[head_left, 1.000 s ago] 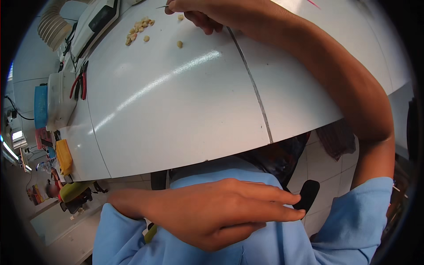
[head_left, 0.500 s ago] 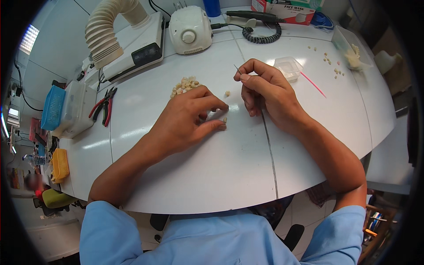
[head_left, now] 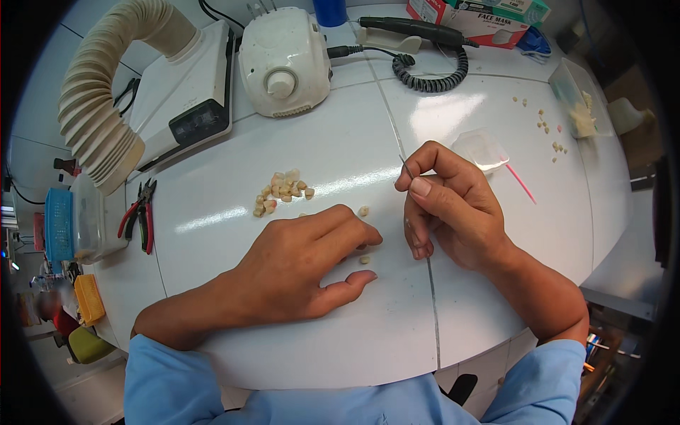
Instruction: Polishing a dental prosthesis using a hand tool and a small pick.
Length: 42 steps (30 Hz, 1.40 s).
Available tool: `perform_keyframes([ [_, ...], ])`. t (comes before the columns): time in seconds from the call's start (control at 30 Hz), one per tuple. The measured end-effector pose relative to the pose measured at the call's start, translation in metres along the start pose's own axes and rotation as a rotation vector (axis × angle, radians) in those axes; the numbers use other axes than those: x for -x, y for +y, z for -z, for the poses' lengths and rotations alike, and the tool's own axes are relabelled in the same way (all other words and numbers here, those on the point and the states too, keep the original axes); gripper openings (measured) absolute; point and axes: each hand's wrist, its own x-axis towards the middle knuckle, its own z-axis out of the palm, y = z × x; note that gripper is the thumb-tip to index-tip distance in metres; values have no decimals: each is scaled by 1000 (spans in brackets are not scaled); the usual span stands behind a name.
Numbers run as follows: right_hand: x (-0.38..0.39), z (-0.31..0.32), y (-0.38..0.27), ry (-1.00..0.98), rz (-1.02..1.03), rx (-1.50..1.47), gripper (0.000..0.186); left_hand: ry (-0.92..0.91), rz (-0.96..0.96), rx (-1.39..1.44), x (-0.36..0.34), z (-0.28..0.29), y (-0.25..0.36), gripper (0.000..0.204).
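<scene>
My left hand (head_left: 301,265) lies flat on the white table (head_left: 212,283), fingers covering whatever sits under them; I cannot tell if a fingertip touches a piece. The thin grey metal pin (head_left: 404,165) shows only its tip above my right hand (head_left: 453,209); the rest is buried in my grip. The small cream tooth-like pieces (head_left: 282,191) are too small to tell shape. The blue plastic basket (head_left: 59,225) at left is curved and partly cut off by the dark rim.

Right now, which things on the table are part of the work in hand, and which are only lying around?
In use:
left hand
right hand
thin metal pick
loose small beige pieces
pile of beige pieces

Lying about:
red-handled pliers
suction hose
coiled-cord handpiece
pink stick
</scene>
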Motion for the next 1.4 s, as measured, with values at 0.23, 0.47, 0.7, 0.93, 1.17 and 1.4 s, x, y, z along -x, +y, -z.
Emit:
perform_keyframes([
  [0.23,0,1,1,-9,-9,-1,20,45,-103,-114,6,-11,-14,38],
  [0.47,9,-9,4,73,44,190,12,155,-93,9,10,-19,-19,26],
  [0.7,10,-16,-1,-24,363,836,17,286,29,262,14,-17,-25,21],
  [0.93,12,-17,1,-14,347,891,18,251,119,376,15,-17,-23,19],
  [1.17,12,-18,3,-35,376,935,17,225,139,325,13,-13,-19,19],
  [1.4,13,-19,8,-60,418,996,16,206,140,315,15,-13,-21,18],
])
